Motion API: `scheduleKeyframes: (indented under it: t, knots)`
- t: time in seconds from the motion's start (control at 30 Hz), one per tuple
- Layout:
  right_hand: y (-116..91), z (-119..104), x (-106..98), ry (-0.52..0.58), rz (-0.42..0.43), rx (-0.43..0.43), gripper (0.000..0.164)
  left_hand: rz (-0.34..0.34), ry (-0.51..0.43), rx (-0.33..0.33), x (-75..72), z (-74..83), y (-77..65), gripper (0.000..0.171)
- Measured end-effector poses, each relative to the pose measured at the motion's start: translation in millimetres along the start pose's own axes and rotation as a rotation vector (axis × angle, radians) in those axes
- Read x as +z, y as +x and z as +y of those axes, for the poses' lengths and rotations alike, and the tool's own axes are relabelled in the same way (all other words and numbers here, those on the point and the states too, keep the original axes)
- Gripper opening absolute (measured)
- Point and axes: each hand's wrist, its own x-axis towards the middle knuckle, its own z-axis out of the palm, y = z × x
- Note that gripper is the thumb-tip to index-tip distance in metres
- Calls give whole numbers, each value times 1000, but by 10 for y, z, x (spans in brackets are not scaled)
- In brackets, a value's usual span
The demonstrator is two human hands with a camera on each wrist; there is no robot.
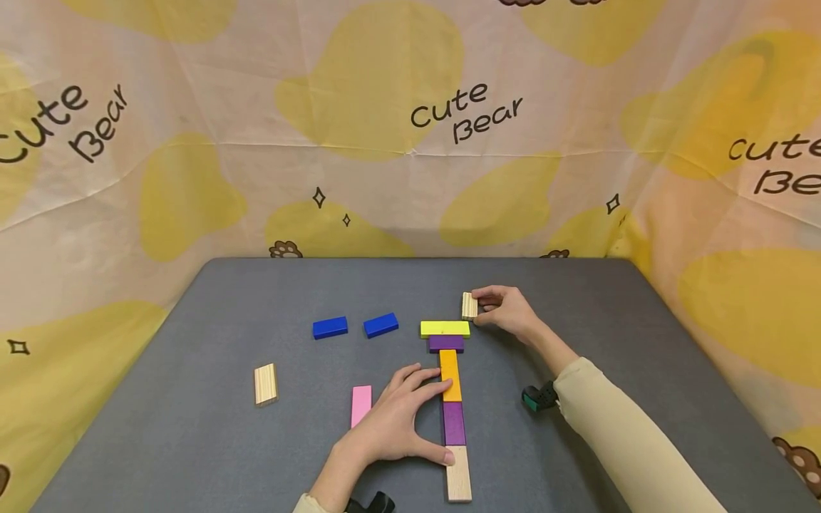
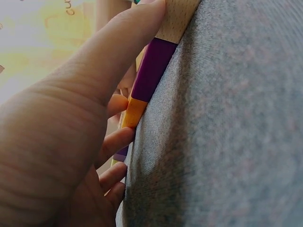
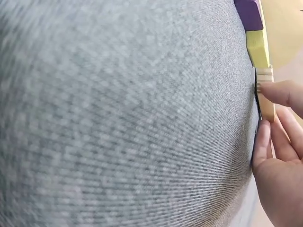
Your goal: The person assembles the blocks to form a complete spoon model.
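Left hand (image 1: 399,419) spreads wide, thumb on plain block (image 1: 459,481) and fingers against orange block (image 1: 450,367); just past yellow block (image 1: 445,329), right hand (image 1: 511,313) pinches striped block (image 1: 469,306), probably light, stiff, hard to break, not slippery, best held by its ends.

In the head view, your left hand (image 1: 394,420) hides the near end of the pink block (image 1: 361,405) at seven o'clock. Your left sleeve (image 1: 308,504) and the black wrist gadget (image 1: 380,503) run off the bottom edge between six and seven. Your right sleeve (image 1: 631,434) is cut off around four, where your right hand (image 1: 511,313) covers part of the striped block (image 1: 470,307). The left wrist view crops the plain wood block (image 2: 177,21) at twelve o'clock and blurs the worktop (image 2: 241,132); the right wrist view crops your hand around four.
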Motion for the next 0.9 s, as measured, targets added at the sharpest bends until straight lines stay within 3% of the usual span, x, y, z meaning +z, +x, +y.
scheduleKeyframes:
  t: [0.33,0.9]
  knots:
    - [43,73,-20,208,-60,56,48,-6,-8,-2,-11,-6,-11,99]
    - [46,69,9,182,-62,83,49,-1,-17,-3,-6,-3,-1,99]
